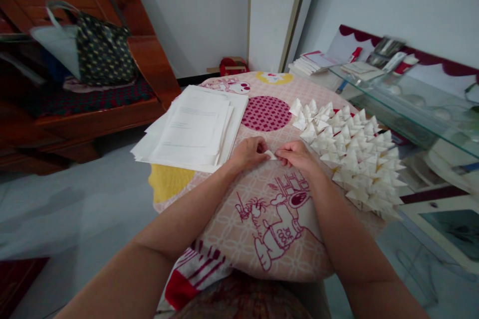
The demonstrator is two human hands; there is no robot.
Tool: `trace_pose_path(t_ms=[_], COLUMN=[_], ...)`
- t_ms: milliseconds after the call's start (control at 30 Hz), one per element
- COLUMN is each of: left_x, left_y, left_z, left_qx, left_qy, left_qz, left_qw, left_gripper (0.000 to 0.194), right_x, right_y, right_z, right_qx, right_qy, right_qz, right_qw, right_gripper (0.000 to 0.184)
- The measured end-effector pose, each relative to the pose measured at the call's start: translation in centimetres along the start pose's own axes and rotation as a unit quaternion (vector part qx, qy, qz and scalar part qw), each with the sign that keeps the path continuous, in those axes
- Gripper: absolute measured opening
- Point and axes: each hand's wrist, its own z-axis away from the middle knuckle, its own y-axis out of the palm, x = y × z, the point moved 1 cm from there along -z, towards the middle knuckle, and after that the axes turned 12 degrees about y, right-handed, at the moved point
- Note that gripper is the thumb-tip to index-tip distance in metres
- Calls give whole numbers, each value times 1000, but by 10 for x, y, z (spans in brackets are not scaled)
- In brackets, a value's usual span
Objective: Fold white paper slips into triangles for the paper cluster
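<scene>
A small piece of white folded paper (271,155) lies between my two hands, just above the patterned tablecloth (239,214). My left hand (250,152) pinches its left end, the fingers curled round it. On the other side, my right hand (295,155) has its thumb and fingers closed at the right edge of the same paper. To the right stands a dense cluster of pointed folded paper pieces (352,149). Left of my hands is a stack of white paper sheets (190,127), the top one with faint printed lines.
A glass shelf (411,104) with boxes and bottles borders the table on the right. Behind it sits a pile of booklets (310,62). On the left is a wooden bench (149,70) holding a dotted bag (105,50). A red object (234,66) rests by the wall.
</scene>
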Motion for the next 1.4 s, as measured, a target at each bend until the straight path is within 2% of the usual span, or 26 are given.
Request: trace_pose_path(t_ms=[167, 367, 567, 700, 867, 1100, 1267, 1400], left_x=[10, 10, 5, 4, 0, -1, -5, -5], left_y=[-2, -2, -2, -3, -7, -6, -7, -9], left_z=[0, 0, 1, 2, 3, 3, 4, 5], left_qx=[-19, -15, -15, -11, -21, -19, -26, 15], left_qy=[-27, -59, -85, -96, -93, -77, -75, -122], left_qz=[148, 248, 325, 347, 361, 373, 405, 425], left_qw=[988, 967, 942, 933, 928, 924, 911, 897], left_gripper=[30, 23, 16, 17, 16, 18, 16, 25], right_x=[0, -4, -3, 0, 1, 1, -1, -2], right_y=[-5, -6, -4, -2, -1, 7, 5, 1], right_z=[4, 4, 5, 7, 6, 8, 5, 3], right_qx=[36, 50, 63, 83, 79, 156, 126, 96], right_qy=[-13, -34, -42, -53, -54, -53, -61, -76], right_qz=[-1, -11, -67, -124, -160, -181, -212, -242], right_qw=[999, 998, 995, 987, 982, 970, 967, 962], right_gripper=[32, 23, 25, 23, 23, 31, 33, 32])
